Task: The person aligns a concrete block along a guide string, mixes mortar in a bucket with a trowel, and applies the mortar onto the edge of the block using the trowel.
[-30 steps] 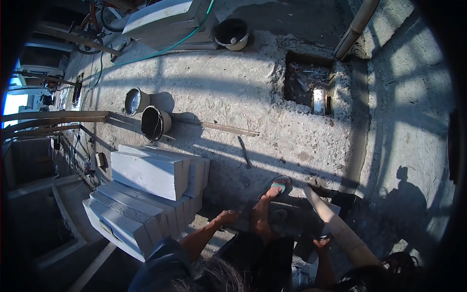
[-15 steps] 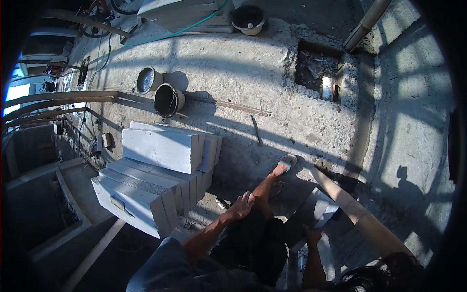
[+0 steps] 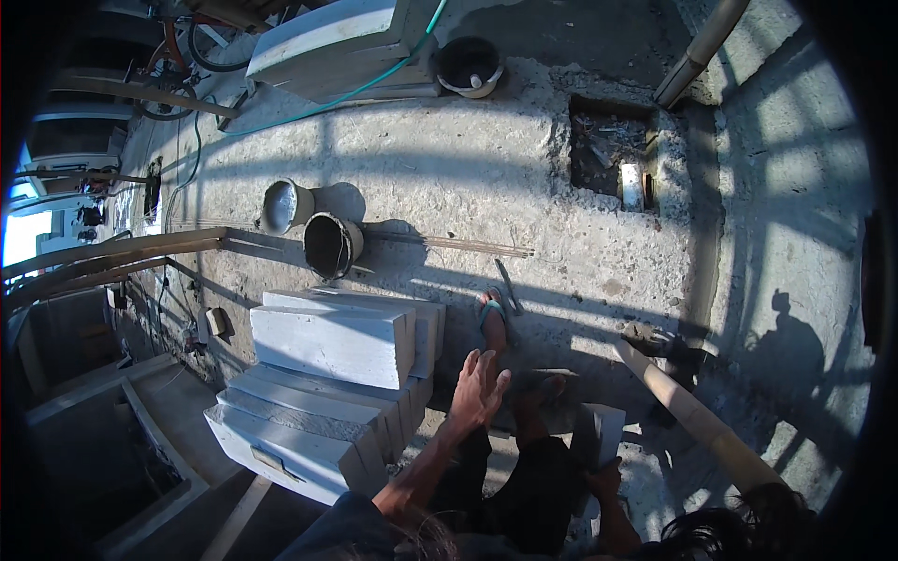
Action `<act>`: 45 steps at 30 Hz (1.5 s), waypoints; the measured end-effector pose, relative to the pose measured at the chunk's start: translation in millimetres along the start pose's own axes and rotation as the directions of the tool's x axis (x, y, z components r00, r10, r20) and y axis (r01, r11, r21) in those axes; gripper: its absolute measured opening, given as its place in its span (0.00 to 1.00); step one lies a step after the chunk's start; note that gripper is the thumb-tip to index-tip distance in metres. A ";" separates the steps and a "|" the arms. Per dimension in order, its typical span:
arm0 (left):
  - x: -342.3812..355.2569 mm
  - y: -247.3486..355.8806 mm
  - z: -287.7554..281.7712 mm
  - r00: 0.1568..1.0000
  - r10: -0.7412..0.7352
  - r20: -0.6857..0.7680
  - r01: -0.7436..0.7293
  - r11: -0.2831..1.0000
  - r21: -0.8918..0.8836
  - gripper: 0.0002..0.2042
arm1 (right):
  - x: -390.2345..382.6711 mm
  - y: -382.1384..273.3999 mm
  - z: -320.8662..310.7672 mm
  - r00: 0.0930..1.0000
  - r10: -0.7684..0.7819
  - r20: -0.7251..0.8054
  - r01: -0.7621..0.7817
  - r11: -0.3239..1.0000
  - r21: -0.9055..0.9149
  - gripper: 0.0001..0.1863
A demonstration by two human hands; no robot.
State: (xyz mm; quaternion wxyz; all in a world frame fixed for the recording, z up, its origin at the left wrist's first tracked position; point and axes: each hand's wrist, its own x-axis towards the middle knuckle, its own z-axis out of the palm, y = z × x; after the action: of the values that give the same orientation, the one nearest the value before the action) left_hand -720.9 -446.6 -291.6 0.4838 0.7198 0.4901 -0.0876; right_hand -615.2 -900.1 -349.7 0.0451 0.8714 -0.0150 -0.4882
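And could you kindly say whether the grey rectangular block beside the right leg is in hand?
In hand: the right hand grips the grey rectangular block at its near edge.

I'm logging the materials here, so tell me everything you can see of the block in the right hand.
The block is a plain, straight-edged slab that looks like concrete. Its right-hand face is pale and sunlit; the left one is dark grey in shade. It sits in the lower part of the picture, left of the pole. The right hand grips it near its lower end, hiding part of it. Whether it also touches the ground is unclear.
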 end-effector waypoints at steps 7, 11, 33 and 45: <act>43.0 -50.0 -54.7 0.961 -0.124 0.249 0.073 0.976 0.205 0.28 | -13.8 -96.6 -39.3 0.996 -0.050 -0.075 0.053 0.998 0.035 0.62; 64.3 -72.1 -74.0 0.959 -0.135 0.249 0.075 0.969 0.236 0.28 | 28.6 -122.8 -43.8 0.954 -0.145 -0.263 0.147 0.989 -0.012 0.70; 211.2 45.2 -85.4 0.953 -0.304 0.001 0.304 0.952 0.041 0.29 | 351.8 -379.9 -163.1 0.981 0.012 -0.196 -0.037 0.992 -0.123 0.57; 228.9 86.5 -110.9 0.940 -0.340 -0.025 0.339 0.925 0.173 0.27 | 355.9 -406.3 -170.0 0.987 0.022 -0.162 -0.048 0.987 -0.157 0.50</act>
State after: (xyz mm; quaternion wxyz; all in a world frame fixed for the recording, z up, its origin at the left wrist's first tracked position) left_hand -575.7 -222.2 -318.9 0.3978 0.6633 0.5964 -0.2146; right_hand -291.6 -509.7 -601.7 0.1246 0.9009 0.0126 -0.4156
